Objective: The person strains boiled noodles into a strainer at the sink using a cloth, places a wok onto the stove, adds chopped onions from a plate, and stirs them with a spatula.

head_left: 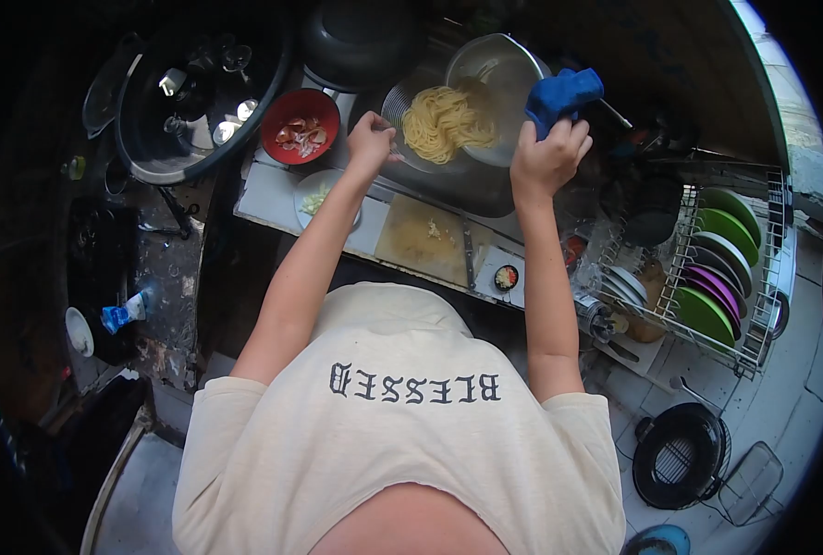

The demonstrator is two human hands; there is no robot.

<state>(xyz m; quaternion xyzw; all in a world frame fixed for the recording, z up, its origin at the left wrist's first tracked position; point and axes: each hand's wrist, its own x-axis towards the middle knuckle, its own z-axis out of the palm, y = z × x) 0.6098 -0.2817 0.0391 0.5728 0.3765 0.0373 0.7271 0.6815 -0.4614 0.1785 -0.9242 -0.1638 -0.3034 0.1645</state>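
Observation:
Yellow noodles point(439, 125) lie in a colander point(396, 100), partly spilling from the mouth of a tilted metal pot point(499, 69). My left hand point(372, 143) is closed at the colander's left rim, its fingers pinched together there. A folded blue cloth point(559, 97) covers the pot's near right side, and my right hand point(552, 157) grips it from below. Whether a pot handle lies under the cloth is hidden. Beneath the colander and pot is a metal sink basin point(485, 199).
Left of the sink stand a red bowl of peelings point(300, 127), a plate of chopped greens point(317, 200) and a large dark basin point(134, 153). Nearer me are a cutting board point(421, 239) and a small dish point(506, 277). A dish rack point(754, 305) holds plates at right.

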